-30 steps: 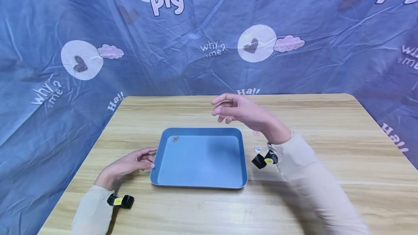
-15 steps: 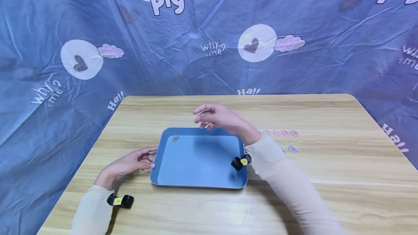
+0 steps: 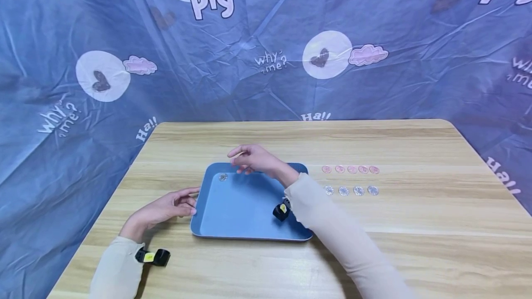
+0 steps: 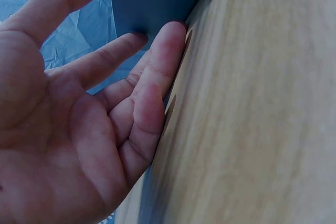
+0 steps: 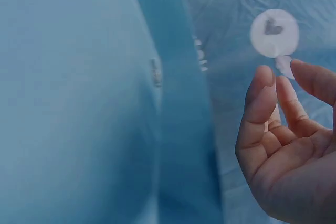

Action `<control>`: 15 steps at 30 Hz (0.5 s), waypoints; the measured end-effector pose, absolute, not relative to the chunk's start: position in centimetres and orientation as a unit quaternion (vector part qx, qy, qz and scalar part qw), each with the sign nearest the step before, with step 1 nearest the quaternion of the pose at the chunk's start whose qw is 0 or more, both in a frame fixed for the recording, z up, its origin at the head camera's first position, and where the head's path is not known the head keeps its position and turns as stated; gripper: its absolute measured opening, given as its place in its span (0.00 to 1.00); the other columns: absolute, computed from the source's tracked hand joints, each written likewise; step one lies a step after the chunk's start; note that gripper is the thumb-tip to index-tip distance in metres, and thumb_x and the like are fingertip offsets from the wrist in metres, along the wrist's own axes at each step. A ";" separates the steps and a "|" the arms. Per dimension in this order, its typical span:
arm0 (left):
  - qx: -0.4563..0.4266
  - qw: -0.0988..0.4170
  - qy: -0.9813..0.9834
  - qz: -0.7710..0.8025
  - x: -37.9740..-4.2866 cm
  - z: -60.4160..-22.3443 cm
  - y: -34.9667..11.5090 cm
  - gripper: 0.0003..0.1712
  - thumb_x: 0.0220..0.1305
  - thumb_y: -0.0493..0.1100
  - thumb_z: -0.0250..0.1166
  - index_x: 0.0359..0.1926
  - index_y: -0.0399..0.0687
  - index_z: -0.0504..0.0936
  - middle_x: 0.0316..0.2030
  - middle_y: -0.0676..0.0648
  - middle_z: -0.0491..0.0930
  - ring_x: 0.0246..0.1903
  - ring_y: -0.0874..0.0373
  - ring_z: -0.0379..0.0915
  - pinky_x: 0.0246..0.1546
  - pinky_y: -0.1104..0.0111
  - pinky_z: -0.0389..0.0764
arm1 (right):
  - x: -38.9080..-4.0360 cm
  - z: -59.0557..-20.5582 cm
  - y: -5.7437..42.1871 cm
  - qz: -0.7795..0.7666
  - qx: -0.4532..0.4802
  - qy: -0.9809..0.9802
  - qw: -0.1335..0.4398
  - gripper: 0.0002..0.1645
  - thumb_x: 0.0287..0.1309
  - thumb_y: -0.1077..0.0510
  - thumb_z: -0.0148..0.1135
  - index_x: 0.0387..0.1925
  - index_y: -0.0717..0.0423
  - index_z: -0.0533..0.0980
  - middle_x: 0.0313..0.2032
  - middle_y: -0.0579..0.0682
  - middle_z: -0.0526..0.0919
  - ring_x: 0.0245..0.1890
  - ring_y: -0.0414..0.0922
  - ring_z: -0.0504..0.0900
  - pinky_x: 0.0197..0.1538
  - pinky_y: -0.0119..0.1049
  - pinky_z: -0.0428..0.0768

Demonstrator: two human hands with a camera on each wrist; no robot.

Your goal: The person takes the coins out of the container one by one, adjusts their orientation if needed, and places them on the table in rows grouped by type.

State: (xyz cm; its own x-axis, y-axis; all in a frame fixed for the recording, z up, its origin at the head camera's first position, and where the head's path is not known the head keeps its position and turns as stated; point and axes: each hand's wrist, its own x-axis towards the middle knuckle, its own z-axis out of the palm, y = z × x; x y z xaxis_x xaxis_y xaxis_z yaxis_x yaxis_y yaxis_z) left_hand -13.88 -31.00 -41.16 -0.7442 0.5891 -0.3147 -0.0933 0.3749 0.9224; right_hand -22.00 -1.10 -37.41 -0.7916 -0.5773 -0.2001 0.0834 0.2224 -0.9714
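Note:
A shallow blue tray (image 3: 249, 216) lies on the table, with one silver coin-like disc (image 3: 223, 177) in its far left corner. My right hand (image 3: 259, 159) hovers above the far side of the tray, just right of that disc. In the right wrist view its fingers (image 5: 252, 135) are loosely bent, with nothing seen between them. My left hand (image 3: 168, 209) touches the tray's left wall with its fingertips. The left wrist view shows those fingers (image 4: 165, 51) against the blue wall, the lower ones resting on the table.
Right of the tray, a row of several pinkish discs (image 3: 352, 169) lies behind a row of several silver discs (image 3: 359, 191). The wooden table (image 3: 436, 225) ends at a blue printed cloth (image 3: 257, 91) behind it.
My right hand has moved left and a little nearer, from beyond the tray's far right corner to above its far left part. The disc rows have come into full view. The left hand stays put.

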 end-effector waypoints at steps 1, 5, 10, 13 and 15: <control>0.162 0.320 0.765 0.536 -13.9 -41.2 -31.0 0.44 0.66 0.38 0.61 0.72 0.24 0.45 0.42 0.47 0.74 0.41 0.66 0.75 0.44 0.76 0.79 | -22.0 -37.7 -1.4 -0.595 -0.173 0.735 0.274 0.23 0.66 0.57 0.58 0.60 0.59 0.72 0.48 0.61 0.82 0.40 0.57 0.82 0.37 0.36 0.79; 0.164 0.322 0.761 0.538 -13.9 -41.2 -30.9 0.44 0.66 0.38 0.60 0.72 0.24 0.44 0.42 0.47 0.74 0.41 0.66 0.75 0.45 0.76 0.79 | -22.2 -38.9 -2.1 -0.582 -0.181 0.742 0.279 0.22 0.66 0.56 0.58 0.60 0.57 0.72 0.49 0.62 0.82 0.37 0.54 0.83 0.32 0.32 0.75; 0.164 0.323 0.759 0.541 -13.9 -41.1 -31.0 0.44 0.66 0.37 0.60 0.71 0.23 0.44 0.43 0.47 0.73 0.42 0.66 0.75 0.46 0.76 0.79 | -22.3 -39.7 -2.7 -0.576 -0.187 0.744 0.281 0.19 0.67 0.56 0.57 0.57 0.56 0.74 0.47 0.62 0.84 0.31 0.47 0.82 0.29 0.33 0.72; 0.165 0.322 0.759 0.541 -13.9 -41.1 -31.0 0.44 0.66 0.37 0.60 0.71 0.23 0.44 0.42 0.47 0.73 0.41 0.67 0.74 0.45 0.77 0.79 | -22.3 -39.8 -2.8 -0.570 -0.193 0.748 0.279 0.18 0.67 0.56 0.56 0.57 0.55 0.75 0.46 0.62 0.84 0.29 0.46 0.82 0.28 0.32 0.72; 0.166 0.321 0.760 0.539 -13.9 -41.1 -31.1 0.44 0.66 0.37 0.60 0.71 0.22 0.44 0.42 0.47 0.73 0.42 0.67 0.74 0.45 0.77 0.78 | -22.3 -40.0 -2.9 -0.562 -0.202 0.752 0.279 0.18 0.67 0.57 0.56 0.57 0.54 0.75 0.44 0.61 0.85 0.29 0.46 0.82 0.28 0.32 0.72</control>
